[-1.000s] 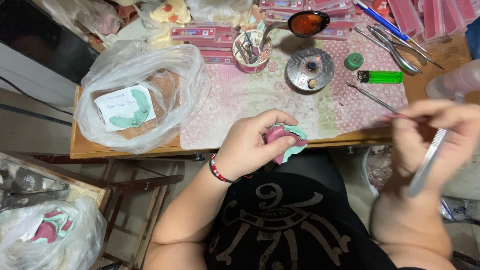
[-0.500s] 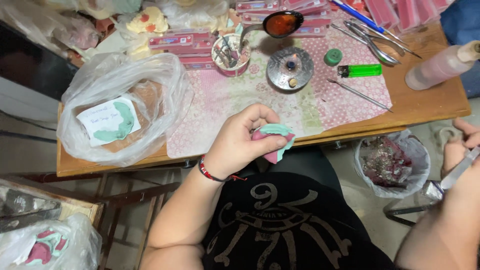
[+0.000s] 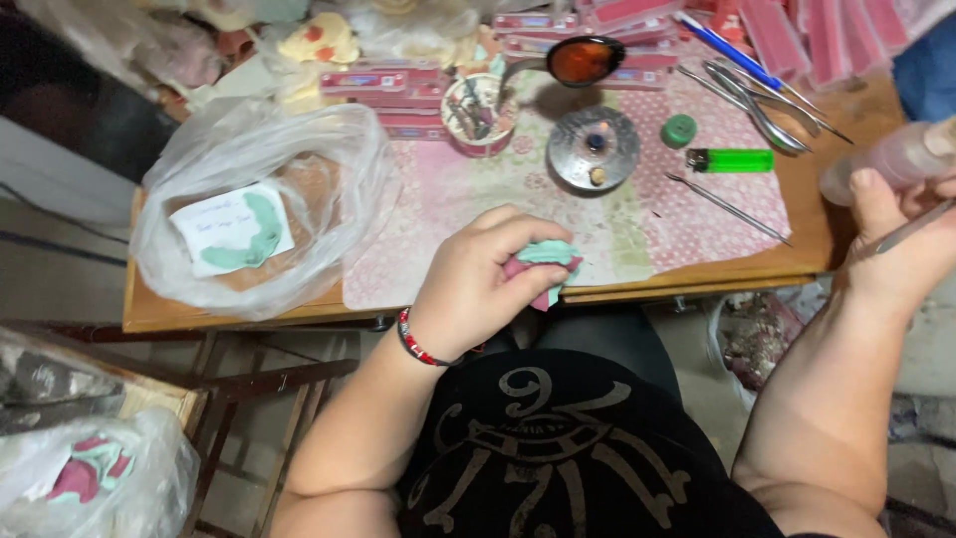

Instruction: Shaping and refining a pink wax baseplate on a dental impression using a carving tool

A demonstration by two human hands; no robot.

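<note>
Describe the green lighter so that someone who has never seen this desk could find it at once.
Start at the wooden desk and go to the pink patterned mat on its right half. The lighter lies flat near the mat's far right, just right of a small round green cap and above a thin metal pick. It is the only bright green, box-shaped thing there.

1 green lighter, 2 plastic bags, 1 spoon.

wooden table | pink mat | plastic bag | green lighter
</note>
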